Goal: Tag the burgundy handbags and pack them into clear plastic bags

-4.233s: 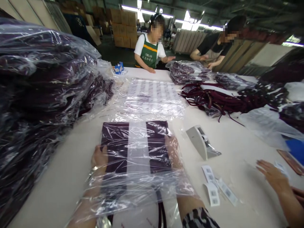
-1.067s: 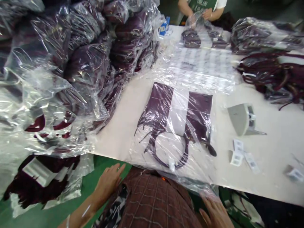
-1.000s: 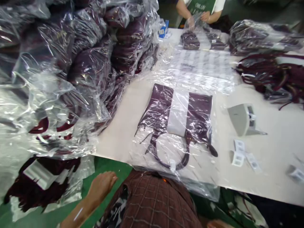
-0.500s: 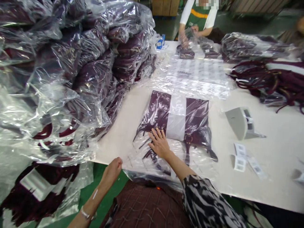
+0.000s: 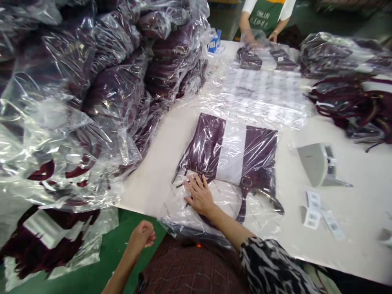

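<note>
Right hand (image 5: 202, 200): fingers (image 5: 196, 182) spread and laid flat, palm down, on clear plastic at the lower edge of the wrapped maroon bag (image 5: 260, 149) — pressing or smoothing, by judgement; gripping nothing. Left hand (image 5: 143, 234): fingers loosely curled over the green floor (image 5: 112, 247), lower left of centre, apart from the bag; nothing visible in them, but cannot tell how tightly they close. The bag lies at centre frame on the pale bench (image 5: 139, 185), slightly skewed, a white band (image 5: 232, 149) across its middle. A strap (image 5: 241, 208) drops from its buckle just right of the hand; whatever lies under the palm is hidden. Technique, judged: press with the whole palm, not fingertips, and ease air toward the loose film near the bench edge; lay the strap flat inside the plastic so the buckle does not mark the bag; the free hand could steady the film, which may slide or wrinkle. Farther out: barcode labels (image 5: 312, 209) and a grey desktop device (image 5: 315, 163) at right; printed plastic sheets (image 5: 263, 92) just above the bag; a heap of wrapped goods (image 5: 116, 85), upper left; a co-worker's hand (image 5: 272, 36), top of frame.
</note>
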`<control>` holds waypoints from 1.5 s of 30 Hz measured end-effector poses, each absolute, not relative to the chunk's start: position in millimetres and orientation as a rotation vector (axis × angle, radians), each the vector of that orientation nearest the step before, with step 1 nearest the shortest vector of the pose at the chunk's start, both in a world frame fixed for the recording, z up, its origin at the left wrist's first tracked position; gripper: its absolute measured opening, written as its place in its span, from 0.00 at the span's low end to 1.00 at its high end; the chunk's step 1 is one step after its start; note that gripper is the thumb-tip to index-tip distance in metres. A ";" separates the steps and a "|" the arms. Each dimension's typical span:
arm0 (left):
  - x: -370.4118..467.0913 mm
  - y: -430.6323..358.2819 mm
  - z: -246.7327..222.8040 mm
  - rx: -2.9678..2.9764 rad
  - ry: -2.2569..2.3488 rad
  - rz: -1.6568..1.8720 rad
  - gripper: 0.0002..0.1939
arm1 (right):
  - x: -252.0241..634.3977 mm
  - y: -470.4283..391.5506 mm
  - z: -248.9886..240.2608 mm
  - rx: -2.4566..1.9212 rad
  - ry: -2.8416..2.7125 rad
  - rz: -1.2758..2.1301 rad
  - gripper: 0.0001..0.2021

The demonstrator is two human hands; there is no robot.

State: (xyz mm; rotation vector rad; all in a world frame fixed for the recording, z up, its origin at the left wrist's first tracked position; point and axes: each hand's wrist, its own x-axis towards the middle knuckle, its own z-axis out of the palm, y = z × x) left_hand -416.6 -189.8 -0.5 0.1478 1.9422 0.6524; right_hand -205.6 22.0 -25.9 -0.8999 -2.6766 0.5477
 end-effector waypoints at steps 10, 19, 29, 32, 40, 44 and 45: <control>-407.0 -170.0 8.4 0.263 2.018 0.763 0.20 | -216.9 12.6 11.8 -0.972 -2.607 0.755 0.32; -406.4 -183.6 17.2 0.110 1.858 0.830 0.24 | -222.0 -48.1 15.1 -0.693 -2.771 1.157 0.21; -383.5 -198.4 27.8 -0.093 1.700 0.985 0.16 | -215.4 -67.2 11.3 -0.509 -2.960 0.918 0.40; -382.6 -201.5 39.5 -0.068 1.646 1.032 0.16 | -218.3 -70.9 7.9 -0.462 -3.022 0.846 0.19; -365.6 -192.4 35.1 0.963 2.223 0.860 0.34 | -224.4 -43.4 22.6 -0.941 -2.665 1.248 0.08; -354.6 -161.9 37.4 1.555 2.294 0.713 0.34 | -221.7 -38.1 49.1 -0.816 -2.575 1.248 0.12; -355.0 -154.3 37.9 1.553 2.294 0.717 0.30 | -221.4 -39.0 54.1 -0.739 -2.601 1.185 0.12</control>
